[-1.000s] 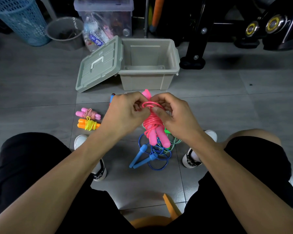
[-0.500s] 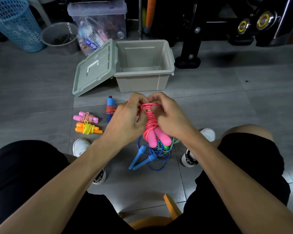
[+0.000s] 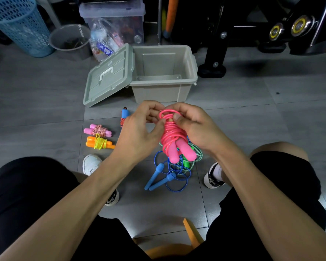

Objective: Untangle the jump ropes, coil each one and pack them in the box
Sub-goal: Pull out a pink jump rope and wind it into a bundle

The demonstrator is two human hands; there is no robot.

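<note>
While the person sits with knees apart above the grey tiled floor (image 3: 45,102), both hands hold a coiled pink plastic jump rope (image 3: 172,136) in the air between them. The left hand (image 3: 139,132) has its grip closed on the rope, thumb and fingers pinching the upper turns from the left side. The right hand (image 3: 194,127) also grips it, thumb pressed on the top of the coil, where a loose loop stands up, and fingers curled round behind. The two pink handles hang down side by side below the winding.

Directly under the held bundle, on the floor between the white shoes, lies a loose blue jump rope with blue handles (image 3: 167,176), its loops tangled with a green braided rope with a green handle (image 3: 193,157). To the left lie two finished bundles, touching side by side: a pink-handled rope wound in red-and-white cord (image 3: 97,130) and an orange-handled rope wound in yellow cord (image 3: 100,143). A blue-handled bundle with red cord (image 3: 125,115) shows partly behind the left hand.

Beyond the hands stands the open grey-beige plastic box (image 3: 164,91), nothing visible in it, with its grey lid (image 3: 109,76) leaning against its left side. Further back are a blue mesh basket (image 3: 21,25), a grey bucket (image 3: 70,41) and a clear storage tub (image 3: 113,21).
</note>
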